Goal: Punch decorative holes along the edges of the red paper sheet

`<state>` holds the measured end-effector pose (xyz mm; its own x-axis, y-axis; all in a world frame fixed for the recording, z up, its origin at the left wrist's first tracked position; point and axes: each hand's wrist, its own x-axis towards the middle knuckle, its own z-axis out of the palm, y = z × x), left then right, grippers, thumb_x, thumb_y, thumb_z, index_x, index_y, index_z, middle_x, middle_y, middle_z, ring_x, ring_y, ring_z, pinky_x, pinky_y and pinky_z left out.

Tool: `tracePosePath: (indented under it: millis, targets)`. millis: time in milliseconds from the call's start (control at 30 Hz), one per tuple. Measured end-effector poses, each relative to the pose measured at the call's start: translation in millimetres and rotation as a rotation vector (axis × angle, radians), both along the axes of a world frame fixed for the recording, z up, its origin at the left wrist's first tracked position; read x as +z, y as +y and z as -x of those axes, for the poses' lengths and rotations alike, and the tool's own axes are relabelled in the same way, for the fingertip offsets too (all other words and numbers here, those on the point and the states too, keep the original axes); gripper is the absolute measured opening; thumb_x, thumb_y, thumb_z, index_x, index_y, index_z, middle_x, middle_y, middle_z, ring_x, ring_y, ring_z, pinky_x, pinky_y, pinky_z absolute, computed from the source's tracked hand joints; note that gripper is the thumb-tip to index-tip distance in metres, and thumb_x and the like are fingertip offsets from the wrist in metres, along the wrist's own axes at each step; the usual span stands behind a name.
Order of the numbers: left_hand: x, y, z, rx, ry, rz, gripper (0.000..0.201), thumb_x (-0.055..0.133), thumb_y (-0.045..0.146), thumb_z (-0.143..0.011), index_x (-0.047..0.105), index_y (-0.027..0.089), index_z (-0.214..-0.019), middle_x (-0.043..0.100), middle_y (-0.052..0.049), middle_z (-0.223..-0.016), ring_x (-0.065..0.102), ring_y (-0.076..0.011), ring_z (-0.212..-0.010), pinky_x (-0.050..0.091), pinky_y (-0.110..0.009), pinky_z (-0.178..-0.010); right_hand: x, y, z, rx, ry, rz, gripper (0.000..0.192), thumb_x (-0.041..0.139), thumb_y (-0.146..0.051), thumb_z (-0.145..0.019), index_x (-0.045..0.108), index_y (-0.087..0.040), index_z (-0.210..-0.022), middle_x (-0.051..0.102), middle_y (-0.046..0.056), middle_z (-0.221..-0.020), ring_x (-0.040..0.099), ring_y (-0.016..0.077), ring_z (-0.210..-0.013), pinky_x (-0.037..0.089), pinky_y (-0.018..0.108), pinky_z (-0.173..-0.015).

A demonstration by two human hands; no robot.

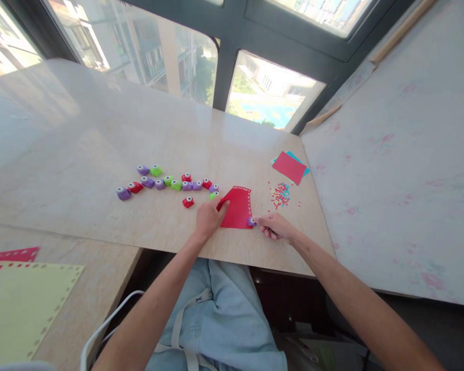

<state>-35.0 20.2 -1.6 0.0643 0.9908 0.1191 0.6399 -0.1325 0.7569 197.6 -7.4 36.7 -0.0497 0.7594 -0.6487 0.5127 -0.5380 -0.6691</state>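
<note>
A red sheet of paper (235, 210) lies before me, with punched holes along its top and right edges. My left hand (211, 219) pinches its left edge between thumb and fingers. At the sheet's lower right edge sits a purple craft punch (251, 221), gripped by the thumb and fingers of my right hand (274, 225). Just beyond my left hand is a green craft punch (214, 196), partly hidden. A red craft punch (187, 202) stands by itself to the left of that hand.
Several purple, red and green punches (160, 184) form a row at left. Tiny punched paper bits (281, 196) are heaped at right, below stacked red and blue sheets (290, 167). Hole-edged yellow paper (34, 309) lies lower left. A wall (402, 154) bounds the right side; windows stand behind.
</note>
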Motion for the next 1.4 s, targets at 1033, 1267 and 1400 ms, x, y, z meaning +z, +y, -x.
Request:
tracePosePath:
  millis: [1033,1267,1400]
  targets:
    - [0.9,-0.1,-1.0,0.001,0.035,0.027,0.029,0.048,0.039,-0.093,0.068,0.019,-0.089,0.071,-0.007,-0.08,0.063,-0.0197,-0.071,0.036,-0.027,-0.061,2.8,-1.1,4.8,-0.054,0.062,0.062,0.047,0.067,-0.056,-0.075,0.053,-0.017,-0.053,0.045,-0.005,-0.039,0.029,0.0026,-0.031,0.015,0.018,-0.032]
    - [2.3,0.7,-0.4,-0.005,0.01,0.057,0.029,0.048,0.039,-0.093,0.07,0.02,-0.094,0.072,-0.007,-0.081,0.064,-0.0199,-0.071,0.036,-0.027,-0.06,1.7,-2.3,7.1,-0.086,0.038,0.094,0.047,0.067,-0.055,-0.075,0.051,-0.017,-0.052,0.044,-0.004,-0.038,0.029,0.0026,-0.03,0.015,0.018,-0.031]
    - [1.9,1.3,-0.1,-0.009,0.036,0.044,0.029,0.048,0.039,-0.093,0.07,0.019,-0.093,0.072,-0.006,-0.082,0.063,-0.0194,-0.07,0.034,-0.027,-0.059,0.4,-3.2,7.4,-0.084,0.035,0.091,0.048,0.066,-0.055,-0.076,0.052,-0.017,-0.051,0.044,-0.004,-0.038,0.03,0.0025,-0.03,0.016,0.018,-0.032]
